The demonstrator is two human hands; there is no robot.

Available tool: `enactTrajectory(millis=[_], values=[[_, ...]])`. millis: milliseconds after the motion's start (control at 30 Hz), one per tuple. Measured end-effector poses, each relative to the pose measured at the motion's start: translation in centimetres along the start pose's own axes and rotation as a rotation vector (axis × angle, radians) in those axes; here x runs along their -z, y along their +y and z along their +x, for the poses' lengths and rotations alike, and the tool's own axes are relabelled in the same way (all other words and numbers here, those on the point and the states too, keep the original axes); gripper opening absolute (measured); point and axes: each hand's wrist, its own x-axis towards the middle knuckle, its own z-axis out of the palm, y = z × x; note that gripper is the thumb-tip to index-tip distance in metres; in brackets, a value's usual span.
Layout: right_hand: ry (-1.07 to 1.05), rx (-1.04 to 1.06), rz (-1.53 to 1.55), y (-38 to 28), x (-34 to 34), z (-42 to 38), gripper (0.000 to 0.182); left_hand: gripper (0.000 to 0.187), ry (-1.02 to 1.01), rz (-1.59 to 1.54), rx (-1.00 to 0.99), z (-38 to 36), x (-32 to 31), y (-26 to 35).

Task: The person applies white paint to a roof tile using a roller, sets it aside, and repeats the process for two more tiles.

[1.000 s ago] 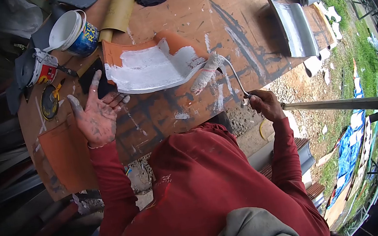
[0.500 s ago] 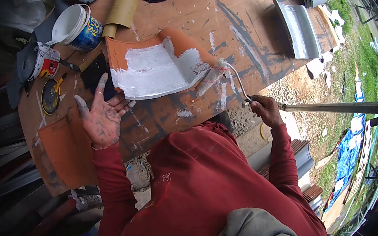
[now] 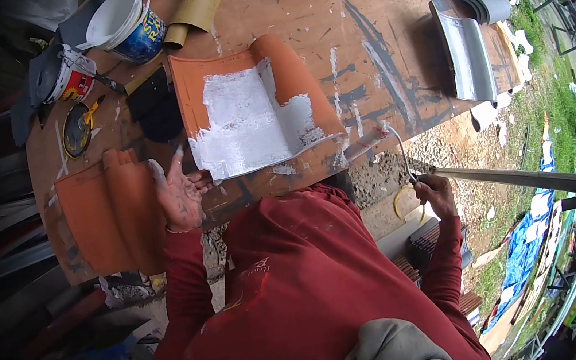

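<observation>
A curved orange roof tile [image 3: 304,82] lies on the table, its middle and near part coated in white paint [image 3: 243,123]. My left hand [image 3: 182,201] is open, palm up and smeared with grey, with its fingertips at the tile's near left corner. In my right hand [image 3: 437,193] is the handle of a paint roller [image 3: 367,144]. The roller's head is over the table's near edge, right of the tile and apart from it. Another orange tile [image 3: 99,221] lies left of my left hand.
A paint bucket [image 3: 143,38], a smaller paint can [image 3: 71,78] and a lid [image 3: 76,129] are at the left. A brown roll [image 3: 201,4] lies behind. Grey tiles [image 3: 468,55] sit at the right. A post [image 3: 523,176] juts in beyond my right hand.
The roller has come off the tile's right corner and moved right and towards me. My left hand has moved right and nearer me. The tile's near edge appears closer to me.
</observation>
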Motion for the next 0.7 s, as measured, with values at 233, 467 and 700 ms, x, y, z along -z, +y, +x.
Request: enactTrajectory(millis=[233, 467, 700], values=[[-0.106, -0.001, -0.052, -5.3, -1.0, 0.3, 0.035, 0.112, 0.245, 0.068, 0.153, 2.7, 8.5, -11.6], [-0.263, -0.012, -0.132, -9.1, -5.2, 2.7, 0.039, 0.088, 0.412, 0.306, -0.213, 4.7, 11.5, -9.0], [-0.087, -0.044, -0.01, -9.7, -15.0, 4.1, 0.04, 0.051, 0.723, 0.922, -0.646, 6.5, 14.1, -11.7]])
